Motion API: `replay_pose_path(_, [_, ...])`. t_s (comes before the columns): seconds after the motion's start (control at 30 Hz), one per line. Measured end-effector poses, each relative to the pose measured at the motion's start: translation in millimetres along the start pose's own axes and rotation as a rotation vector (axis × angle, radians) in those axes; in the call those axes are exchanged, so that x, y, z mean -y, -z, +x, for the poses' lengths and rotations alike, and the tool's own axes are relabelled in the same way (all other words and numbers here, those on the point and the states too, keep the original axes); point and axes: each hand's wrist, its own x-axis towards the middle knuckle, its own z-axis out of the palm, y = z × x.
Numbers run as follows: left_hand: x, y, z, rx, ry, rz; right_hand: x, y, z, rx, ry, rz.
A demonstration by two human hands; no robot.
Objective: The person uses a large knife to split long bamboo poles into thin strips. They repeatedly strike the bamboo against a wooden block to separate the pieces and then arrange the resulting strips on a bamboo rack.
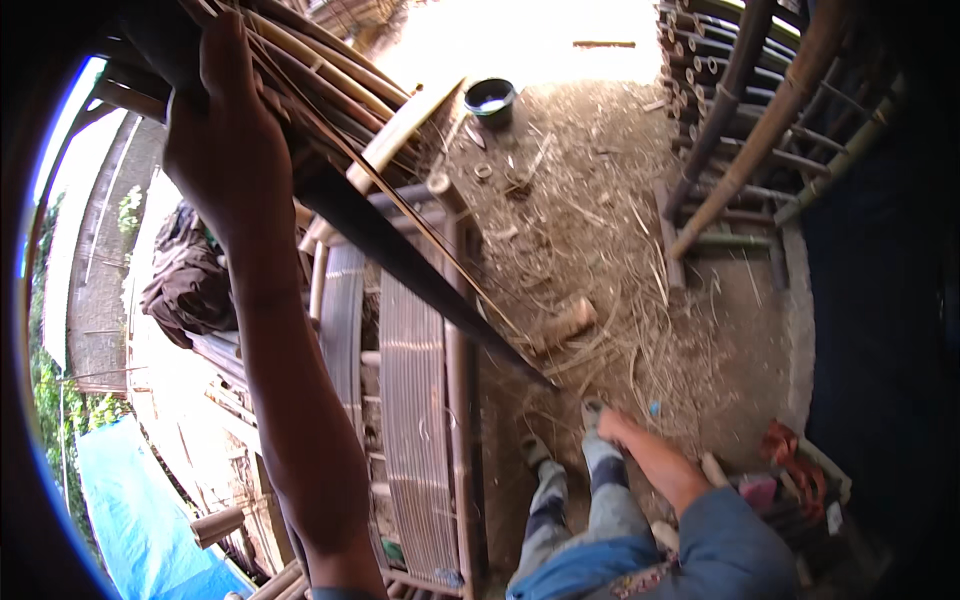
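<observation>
The person's left hand is raised at the upper left, its fingers apparently wrapped tight around the upper part of a long dark pole, though the back of the hand hides most of the grip. The pole slants down across the near view, passing in front of a slatted counter, and its narrow lower end points toward the person's feet. A thin strip runs along just above the pole's upper edge.

The right hand is low, beside one shoe, near the pole's lower end; its fingers are hidden, so I cannot tell how far open they are or whether they hold anything.

On the dirt ground, pale shavings lie scattered around a short cut piece. Farther off stands a black bucket. Stacked bamboo fills the upper right, and a blue tarp spreads at the lower left.
</observation>
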Motion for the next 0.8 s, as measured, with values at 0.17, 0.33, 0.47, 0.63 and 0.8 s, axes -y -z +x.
replay_pose_path(0.17, [35,13,-81,-0.011,0.330,-0.653,-75,-30,-29,-0.013,-0.048,0.104])
replay_pose_path(0.33, [4,36,-101,-0.153,0.853,-0.994,-8,73,-81,-0.106,0.121,0.378])
replay_pose_path(0.47, [-22,32,-104,0.151,0.973,-1.403,62,185,-110,-0.496,0.459,0.537])
replay_pose_path(0.63, [-83,34,-103,0.255,0.860,-1.552,171,341,-153,-0.404,0.779,1.070])
replay_pose_path(0.8, [-149,42,-99,0.440,0.825,-1.551,222,406,-170,-0.479,1.010,1.145])
